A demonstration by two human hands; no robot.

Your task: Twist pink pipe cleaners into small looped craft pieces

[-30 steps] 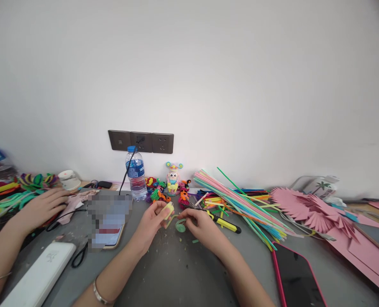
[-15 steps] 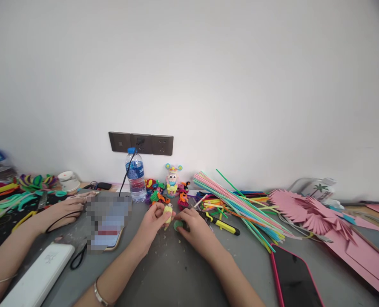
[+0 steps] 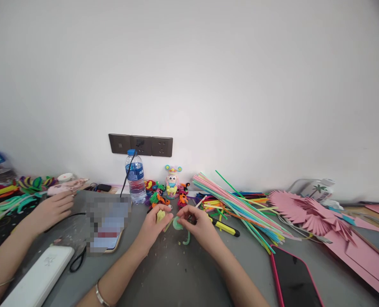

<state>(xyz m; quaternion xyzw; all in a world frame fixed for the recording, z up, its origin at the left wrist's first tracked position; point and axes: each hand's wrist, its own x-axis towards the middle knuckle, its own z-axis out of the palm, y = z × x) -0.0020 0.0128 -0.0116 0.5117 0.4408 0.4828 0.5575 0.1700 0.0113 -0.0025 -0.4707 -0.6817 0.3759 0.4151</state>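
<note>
My left hand point(image 3: 153, 225) is closed on a small pale yellow rolled piece point(image 3: 160, 215) just above the grey table point(image 3: 183, 277). A hand's width to its right, my right hand point(image 3: 199, 226) pinches a green curled strip point(image 3: 178, 223), whose loose tail point(image 3: 187, 238) hangs down toward the table. The two hands nearly touch at the fingertips. A silver bracelet point(image 3: 99, 295) sits on my left wrist.
Another person's hand point(image 3: 52, 208) at far left holds a pink object point(image 3: 66, 186). Also on the table: a blurred phone point(image 3: 108, 221), white power bank point(image 3: 39, 277), water bottle point(image 3: 135, 177), yellow utility knife point(image 3: 224, 228), coloured straws point(image 3: 240, 202), red-cased phone point(image 3: 296, 279), pink paper fans point(image 3: 304, 209).
The green strip has uncurled and its tail now hangs down. My hands have parted slightly. The other person's hand has lifted a pink object from the table.
</note>
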